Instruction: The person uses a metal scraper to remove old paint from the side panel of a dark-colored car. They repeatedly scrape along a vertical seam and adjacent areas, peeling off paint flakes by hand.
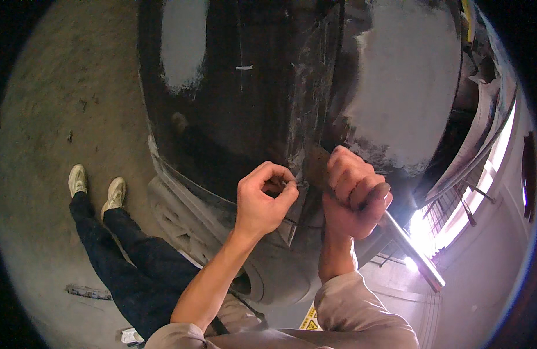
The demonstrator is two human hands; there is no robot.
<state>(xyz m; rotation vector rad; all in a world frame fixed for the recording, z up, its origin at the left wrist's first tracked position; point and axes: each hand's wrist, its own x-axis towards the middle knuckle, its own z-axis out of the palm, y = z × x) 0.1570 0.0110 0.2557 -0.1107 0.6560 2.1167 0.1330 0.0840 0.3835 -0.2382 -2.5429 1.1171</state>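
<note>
Head view: a metal rod is gripped by the right hand, seemingly for control; beside it, the left hand is pinched narrow, contents unclear.

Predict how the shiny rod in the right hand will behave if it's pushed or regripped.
The shiny rod is probably stiff, since it juts straight out of the right hand with no visible sag. Its glossy, metallic-looking surface may be a bit slippery. It looks rounded, so it could roll if laid down.
</note>
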